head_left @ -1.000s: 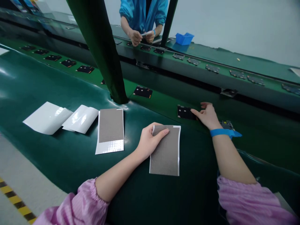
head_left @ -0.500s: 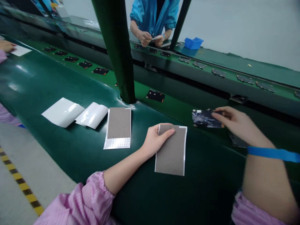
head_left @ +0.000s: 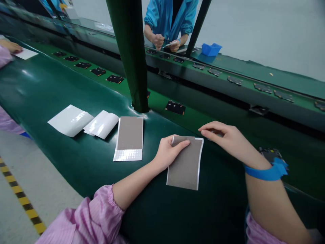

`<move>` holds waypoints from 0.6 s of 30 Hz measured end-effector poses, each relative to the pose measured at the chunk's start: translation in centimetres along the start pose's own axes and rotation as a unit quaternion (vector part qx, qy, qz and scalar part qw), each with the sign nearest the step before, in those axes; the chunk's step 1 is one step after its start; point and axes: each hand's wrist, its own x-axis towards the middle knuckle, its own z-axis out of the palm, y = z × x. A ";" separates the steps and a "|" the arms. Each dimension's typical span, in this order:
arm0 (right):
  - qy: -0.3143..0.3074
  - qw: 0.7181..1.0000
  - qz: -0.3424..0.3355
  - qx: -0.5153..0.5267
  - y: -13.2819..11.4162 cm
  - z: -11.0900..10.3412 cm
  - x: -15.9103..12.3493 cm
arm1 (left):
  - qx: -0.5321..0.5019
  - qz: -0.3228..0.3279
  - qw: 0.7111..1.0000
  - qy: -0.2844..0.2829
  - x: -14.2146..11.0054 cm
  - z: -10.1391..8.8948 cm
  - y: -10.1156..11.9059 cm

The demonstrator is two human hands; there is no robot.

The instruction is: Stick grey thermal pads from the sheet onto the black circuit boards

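My left hand [head_left: 169, 152] grips a grey-brown rectangular sheet with a white backing [head_left: 184, 166], thumb on top near its upper edge. The sheet's top edge curls slightly. My right hand [head_left: 223, 134] is just right of that sheet, over the table's far edge. Its thumb and index fingertips are slightly apart, with nothing visible between them. A blue band [head_left: 264, 172] circles my right wrist. A dark circuit board [head_left: 273, 156] lies partly hidden behind that wrist. Left of my left hand, a second grey-brown sheet [head_left: 130, 134] lies on a white backing.
Two curled glossy white sheets [head_left: 71, 120] lie on the green table [head_left: 63, 81]. Several dark boards [head_left: 175, 107] line the green strip beyond. A dark green post [head_left: 130, 54] stands at the table's far edge. A person in blue [head_left: 170, 23] works opposite, near a blue bin [head_left: 211, 49].
My right hand has let go of the dark board and moved left toward the sheet. Boards on the near strip have shifted right. My left hand keeps its hold.
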 end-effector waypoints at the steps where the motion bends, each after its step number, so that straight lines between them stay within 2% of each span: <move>1: -0.007 1.000 -0.023 -0.007 -0.5 0.2 -0.2 | 0.005 0.004 1.000 0.002 0.0 0.0 0.0; 5: -0.016 0.998 -0.054 -0.020 -1.3 0.9 -0.4 | 0.011 0.018 1.000 -0.003 0.1 -0.1 -0.2; 10: -0.012 0.999 -0.040 -0.019 -1.2 1.3 -0.2 | 0.014 0.026 1.000 -0.005 0.2 -0.2 -0.4; 14: -0.025 0.999 -0.040 -0.008 -1.3 1.1 0.0 | -0.008 0.009 1.000 -0.006 0.3 -0.3 -0.3; 16: -0.008 0.999 -0.040 0.005 -0.5 1.0 1.0 | -0.029 0.000 1.000 -0.006 0.3 -0.3 -0.2; 18: 0.043 0.998 -0.036 0.013 1.0 1.1 3.0 | -0.037 -0.003 0.999 -0.006 0.3 -0.3 -0.2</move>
